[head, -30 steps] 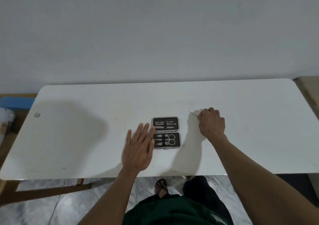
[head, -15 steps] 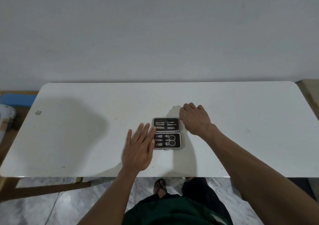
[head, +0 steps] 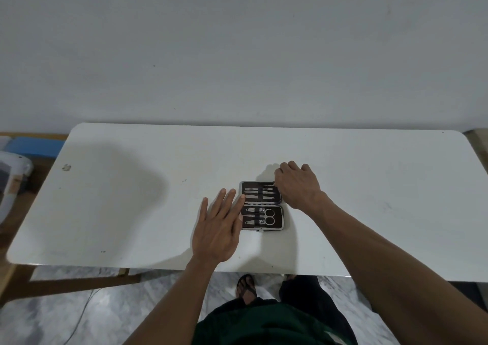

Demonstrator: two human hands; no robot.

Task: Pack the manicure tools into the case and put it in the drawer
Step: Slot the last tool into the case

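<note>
Right hand [head: 297, 186] newly over case [head: 261, 205] corner

The case [head: 262, 205] lies open on the table [head: 132, 199], a little right of the table's middle and nearer its near edge. Its 2 halves sit one behind the other. The scissors [head: 267, 216] lie in the near half, at its right end. The left hand [head: 216, 231] rests flat on the table, touching the case's left edge. The right hand [head: 297, 186] is at the far half's right end.
</note>
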